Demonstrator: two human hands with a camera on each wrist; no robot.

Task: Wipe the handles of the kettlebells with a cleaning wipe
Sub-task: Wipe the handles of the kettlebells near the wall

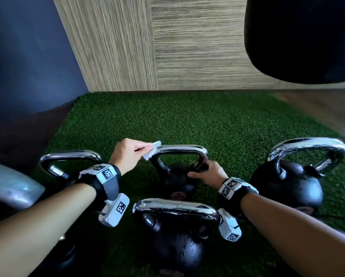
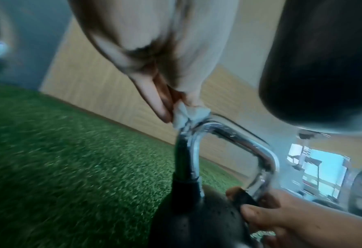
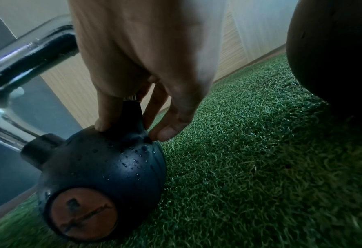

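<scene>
Several black kettlebells with chrome handles stand on green turf. On the middle kettlebell (image 1: pixel 177 180), my left hand (image 1: pixel 130 154) pinches a white cleaning wipe (image 1: pixel 152 149) against the left corner of the chrome handle (image 1: pixel 181 149). The left wrist view shows the wipe (image 2: pixel 186 117) bunched on the handle's bend (image 2: pixel 224 135). My right hand (image 1: pixel 209 173) grips the base of the handle's right leg, where it meets the wet black ball (image 3: pixel 112 167), with thumb and fingers curled round the black stem (image 3: pixel 131 117).
A nearer kettlebell (image 1: pixel 177 236) stands just below my wrists, another (image 1: pixel 291 180) to the right, and one (image 1: pixel 67 162) to the left behind my left wrist. A black punching bag (image 1: pixel 303 37) hangs at upper right. A wood-panel wall (image 1: pixel 167 47) bounds the turf (image 1: pixel 187 120).
</scene>
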